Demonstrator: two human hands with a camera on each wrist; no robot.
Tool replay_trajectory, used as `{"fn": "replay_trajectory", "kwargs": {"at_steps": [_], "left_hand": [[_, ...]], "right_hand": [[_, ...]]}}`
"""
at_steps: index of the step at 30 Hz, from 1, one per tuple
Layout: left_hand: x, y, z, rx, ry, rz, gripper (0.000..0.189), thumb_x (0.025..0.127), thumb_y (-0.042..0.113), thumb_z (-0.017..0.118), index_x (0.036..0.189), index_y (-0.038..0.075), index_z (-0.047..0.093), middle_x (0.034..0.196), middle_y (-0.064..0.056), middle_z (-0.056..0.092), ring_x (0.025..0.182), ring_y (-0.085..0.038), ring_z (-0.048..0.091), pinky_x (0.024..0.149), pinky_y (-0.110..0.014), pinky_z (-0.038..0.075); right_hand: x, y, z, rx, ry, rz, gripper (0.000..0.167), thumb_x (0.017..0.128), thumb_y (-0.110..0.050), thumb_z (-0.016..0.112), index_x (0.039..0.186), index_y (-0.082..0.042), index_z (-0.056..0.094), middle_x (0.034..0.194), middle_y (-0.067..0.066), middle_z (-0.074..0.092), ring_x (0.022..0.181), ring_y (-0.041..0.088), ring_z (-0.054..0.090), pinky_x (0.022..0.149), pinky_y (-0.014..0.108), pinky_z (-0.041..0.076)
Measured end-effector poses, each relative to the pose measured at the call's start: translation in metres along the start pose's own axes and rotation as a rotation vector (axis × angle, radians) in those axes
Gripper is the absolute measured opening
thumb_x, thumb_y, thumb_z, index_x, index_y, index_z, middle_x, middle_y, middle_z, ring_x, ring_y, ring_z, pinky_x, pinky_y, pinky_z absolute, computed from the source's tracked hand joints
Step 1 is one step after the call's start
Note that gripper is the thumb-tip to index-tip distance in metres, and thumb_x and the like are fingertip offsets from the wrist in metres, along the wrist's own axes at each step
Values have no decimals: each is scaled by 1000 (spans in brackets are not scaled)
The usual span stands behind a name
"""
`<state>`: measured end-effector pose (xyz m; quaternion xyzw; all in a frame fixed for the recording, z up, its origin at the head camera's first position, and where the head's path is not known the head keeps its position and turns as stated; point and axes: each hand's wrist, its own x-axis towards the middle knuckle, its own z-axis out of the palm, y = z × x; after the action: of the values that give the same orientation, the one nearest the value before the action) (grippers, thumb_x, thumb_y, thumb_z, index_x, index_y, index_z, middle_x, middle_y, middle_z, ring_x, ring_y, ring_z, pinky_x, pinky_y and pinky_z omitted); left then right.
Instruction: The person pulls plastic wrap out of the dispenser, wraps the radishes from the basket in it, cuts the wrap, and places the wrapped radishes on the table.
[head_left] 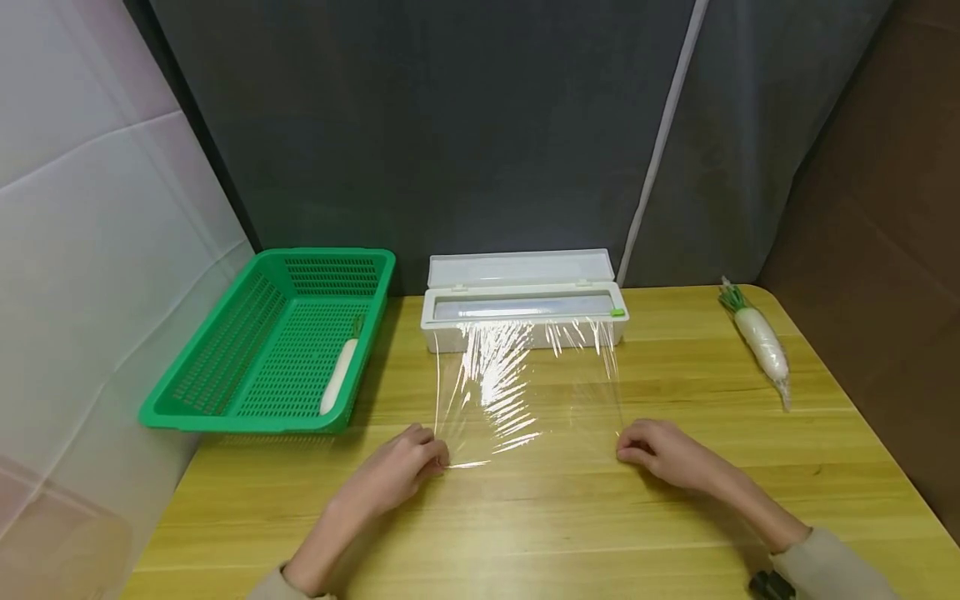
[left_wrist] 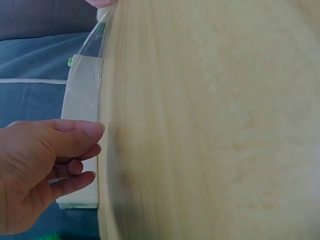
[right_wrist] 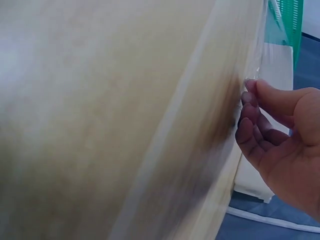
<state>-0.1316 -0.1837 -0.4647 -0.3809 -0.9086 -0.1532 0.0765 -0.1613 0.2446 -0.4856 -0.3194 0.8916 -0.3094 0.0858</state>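
Observation:
A sheet of clear plastic wrap stretches toward me from a white wrap dispenser, whose lid is raised. My left hand pinches the sheet's near left corner between thumb and forefinger. At the near right corner, my right hand pinches the wrap the same way. In the left wrist view the left hand has its other fingers loosely bent, with the dispenser behind it. The right wrist view shows the right hand with thumb and fingertips together at the film's edge.
On the left stands a green plastic basket with a white radish inside. A second radish, wrapped in film, lies at the table's right. A small green slider sits at the dispenser's right end. A dark wall closes off the back.

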Motion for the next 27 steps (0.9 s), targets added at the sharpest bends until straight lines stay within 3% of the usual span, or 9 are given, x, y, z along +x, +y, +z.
{"fn": "replay_trajectory", "kwargs": {"at_steps": [6,13,20,27], "left_hand": [[3,0,1,6,-20,0,16,83,0,79,83,12,69,81,3,59,79,-14,56,70,-26,52],[5,-2,2,9,-23,-5,15,84,-2,78,82,10,70,81,2,61,78,-15,56,69,-26,53],[7,-3,3,21,-39,-20,13,84,0,78,84,10,69,83,2,62,79,-15,55,70,-26,53],[7,-5,4,25,-36,-15,14,84,2,79,84,11,69,83,0,63,80,-17,58,72,-28,54]], "right_hand": [[1,-2,-3,27,-2,44,12,100,-14,65,93,-18,73,85,-13,65,73,1,54,65,26,48],[3,-6,-3,66,53,106,15,102,-10,59,112,-8,70,72,-11,61,58,1,50,52,24,46],[6,-3,2,-46,100,45,9,91,-5,74,100,-9,72,75,-13,60,64,-1,50,57,23,48],[9,4,5,-31,117,-18,17,86,-3,79,100,-8,71,82,-10,58,75,3,53,65,24,50]]}}
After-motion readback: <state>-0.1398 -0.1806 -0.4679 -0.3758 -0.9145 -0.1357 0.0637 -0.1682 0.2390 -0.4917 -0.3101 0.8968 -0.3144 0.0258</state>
